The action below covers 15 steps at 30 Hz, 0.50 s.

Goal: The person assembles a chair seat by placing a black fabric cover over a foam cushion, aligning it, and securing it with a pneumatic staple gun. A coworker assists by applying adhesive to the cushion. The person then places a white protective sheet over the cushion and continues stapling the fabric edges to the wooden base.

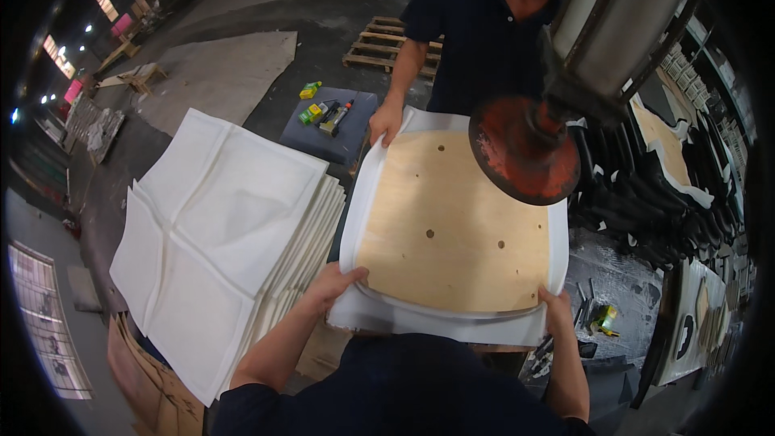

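A light plywood panel [464, 210] with several drilled holes lies on a white padded sheet [367, 230] whose edges curl up around it. At the near left corner my left hand [333, 284] grips the sheet and panel edge, thumb on top. My right hand [555, 308] pinches the near right corner the same way. Over the far right part of the panel hangs a round red press plate [525, 149] on a metal column, apart from the wood as far as I can tell. A co-worker's hand [386, 121] holds the far left corner.
On the left stands a tall stack of white padded sheets [242, 202]. A grey stool-like surface [323, 141] holds small green-yellow boxes and a tool. To the right are black covers [626, 186] in piles and a worktop [617, 274] with hand tools. A wooden pallet [383, 44] lies behind.
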Motion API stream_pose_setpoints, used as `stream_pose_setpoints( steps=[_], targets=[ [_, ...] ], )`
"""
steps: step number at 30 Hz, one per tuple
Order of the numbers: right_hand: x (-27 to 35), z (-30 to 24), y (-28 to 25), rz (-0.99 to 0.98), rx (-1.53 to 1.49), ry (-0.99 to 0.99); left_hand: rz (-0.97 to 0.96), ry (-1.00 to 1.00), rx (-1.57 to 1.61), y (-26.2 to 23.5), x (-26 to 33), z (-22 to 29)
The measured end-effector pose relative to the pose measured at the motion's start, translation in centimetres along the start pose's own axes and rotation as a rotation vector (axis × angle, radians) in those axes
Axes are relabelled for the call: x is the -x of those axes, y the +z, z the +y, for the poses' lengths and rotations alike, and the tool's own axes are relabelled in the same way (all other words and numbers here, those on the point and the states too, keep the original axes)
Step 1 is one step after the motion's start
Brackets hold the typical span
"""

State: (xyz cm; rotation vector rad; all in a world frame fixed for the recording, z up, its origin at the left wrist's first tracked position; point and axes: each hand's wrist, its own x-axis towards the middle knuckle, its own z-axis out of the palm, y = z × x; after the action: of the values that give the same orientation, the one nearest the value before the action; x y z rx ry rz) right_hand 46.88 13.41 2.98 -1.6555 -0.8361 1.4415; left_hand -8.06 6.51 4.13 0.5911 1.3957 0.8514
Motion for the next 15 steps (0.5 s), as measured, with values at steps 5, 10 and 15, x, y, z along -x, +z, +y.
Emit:
stream_pose_setpoints(
  steps=[5, 10, 15],
  targets=[
    [0.6, 0.0, 0.6, 0.009, 0.083, -0.023, 0.065, -0.016, -0.248, -0.1, 0.2, 1.2],
    [0.5, -0.7, 0.5, 0.106, 0.326, -0.108, 0.101, 0.025, -0.511, -0.3, -0.9, 0.4],
    [0.8, -2.5, 1.4, 0.139, 0.591, -0.087, 0.171, 0.064, -0.658, -0.1, -0.5, 0.7]
  ],
)
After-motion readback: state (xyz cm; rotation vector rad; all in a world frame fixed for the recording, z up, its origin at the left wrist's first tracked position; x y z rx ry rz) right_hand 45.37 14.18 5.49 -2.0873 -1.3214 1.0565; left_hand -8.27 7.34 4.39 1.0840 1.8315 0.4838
